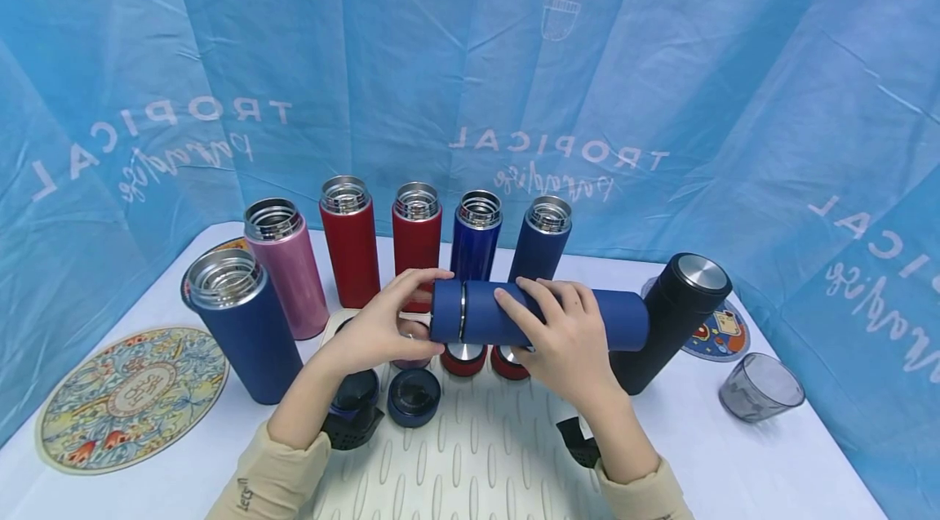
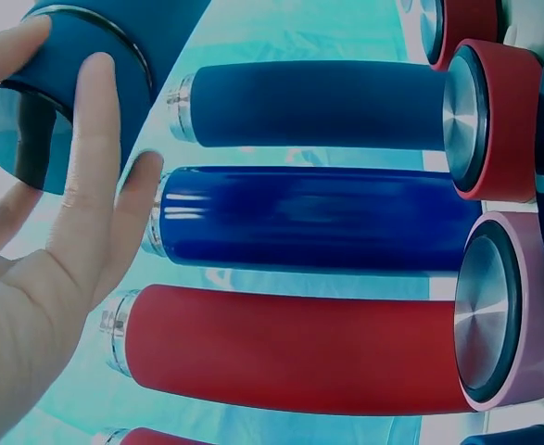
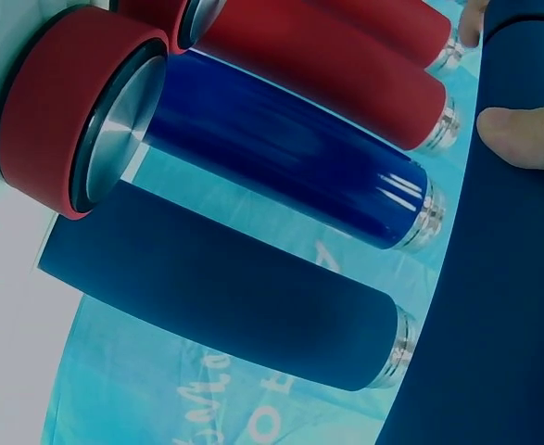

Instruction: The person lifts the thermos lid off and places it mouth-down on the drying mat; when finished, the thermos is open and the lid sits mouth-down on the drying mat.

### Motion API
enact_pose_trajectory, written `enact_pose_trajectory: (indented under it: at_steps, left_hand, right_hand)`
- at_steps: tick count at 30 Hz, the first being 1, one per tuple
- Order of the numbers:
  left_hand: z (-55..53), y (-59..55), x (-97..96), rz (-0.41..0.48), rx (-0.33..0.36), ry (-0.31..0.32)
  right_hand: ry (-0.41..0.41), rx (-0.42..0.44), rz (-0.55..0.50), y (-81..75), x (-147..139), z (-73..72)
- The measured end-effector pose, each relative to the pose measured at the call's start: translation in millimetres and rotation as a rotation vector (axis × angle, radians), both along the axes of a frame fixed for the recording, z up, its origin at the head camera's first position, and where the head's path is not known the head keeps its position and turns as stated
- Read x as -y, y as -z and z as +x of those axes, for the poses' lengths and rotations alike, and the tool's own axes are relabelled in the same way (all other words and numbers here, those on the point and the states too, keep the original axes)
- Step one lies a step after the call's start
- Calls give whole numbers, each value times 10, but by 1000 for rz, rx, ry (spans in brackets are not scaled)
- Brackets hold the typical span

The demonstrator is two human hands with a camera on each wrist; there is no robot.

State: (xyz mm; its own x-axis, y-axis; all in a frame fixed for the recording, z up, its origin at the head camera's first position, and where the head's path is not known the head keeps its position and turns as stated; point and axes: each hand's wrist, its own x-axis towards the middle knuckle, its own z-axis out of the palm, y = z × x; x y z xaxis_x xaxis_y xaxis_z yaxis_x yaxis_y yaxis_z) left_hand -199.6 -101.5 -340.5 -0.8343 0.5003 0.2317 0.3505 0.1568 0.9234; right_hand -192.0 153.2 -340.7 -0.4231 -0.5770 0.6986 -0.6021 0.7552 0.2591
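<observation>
A large dark blue vacuum flask point(image 1: 622, 320) lies sideways in the air, its lid point(image 1: 445, 312) at the left end with a thin silver ring beside it. My left hand point(image 1: 382, 326) pinches the lid between thumb and fingers. Around the body curls my right hand point(image 1: 564, 336), its fingers over the top. In the left wrist view, fingers of the left hand point(image 2: 86, 176) press on the lid near the ring. Below the flask sit two red lids point(image 1: 463, 361) with steel tops, a pink lid point(image 2: 494, 315), and dark blue lids, one of them a round lid point(image 1: 414, 399) at the front.
Lidless flasks stand behind: a pink flask point(image 1: 290, 283), two red flasks point(image 1: 349, 255), a glossy blue flask point(image 1: 473, 249) and a matte blue flask point(image 1: 541, 246). A wide blue flask point(image 1: 246, 340) is left; a lidded black flask point(image 1: 661, 324) and a glass point(image 1: 760, 389) are right.
</observation>
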Motion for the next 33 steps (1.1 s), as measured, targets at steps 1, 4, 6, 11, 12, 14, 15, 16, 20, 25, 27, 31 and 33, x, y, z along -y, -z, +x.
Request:
enact_pose_trajectory:
  at_steps: [1, 4, 6, 11, 12, 14, 15, 16, 20, 25, 27, 31, 33]
  left_hand:
    - [2, 1, 1, -7, 6, -6]
    - [7, 3, 5, -27, 16, -28]
    - [10, 6, 7, -41, 8, -37]
    - [13, 2, 5, -72, -21, -54]
    - [13, -3, 2, -68, -31, -57]
    - [14, -13, -4, -55, -48, -69]
    - [15, -14, -5, -47, -55, -73]
    - [16, -16, -6, -39, -64, -73]
    - [16, -12, 1, -2, -107, -58]
    - [7, -1, 12, 38, -190, -9]
    - [11, -6, 14, 44, -197, 0]
    - [20, -15, 12, 48, -198, -1]
    - [20, -19, 9, 43, -190, -13]
  right_hand:
    - [-1, -1, 0, 1, 0, -1]
    - [-3, -4, 1, 1, -2, -1]
    - [-3, -8, 4, -1, -3, 1]
    - [-6, -10, 6, -11, -3, 1]
    - [-6, -11, 8, -12, -2, 0]
    - [-7, -13, 10, -12, -2, -2]
    - [-8, -14, 12, -11, -2, -3]
    - [-8, -15, 13, -12, -2, -3]
    - [-2, -15, 13, -12, 0, 1]
    - [9, -8, 16, -11, 2, 7]
    - [10, -5, 17, -12, 3, 10]
    - [8, 1, 15, -8, 5, 9]
    - [9, 3, 15, -5, 6, 9]
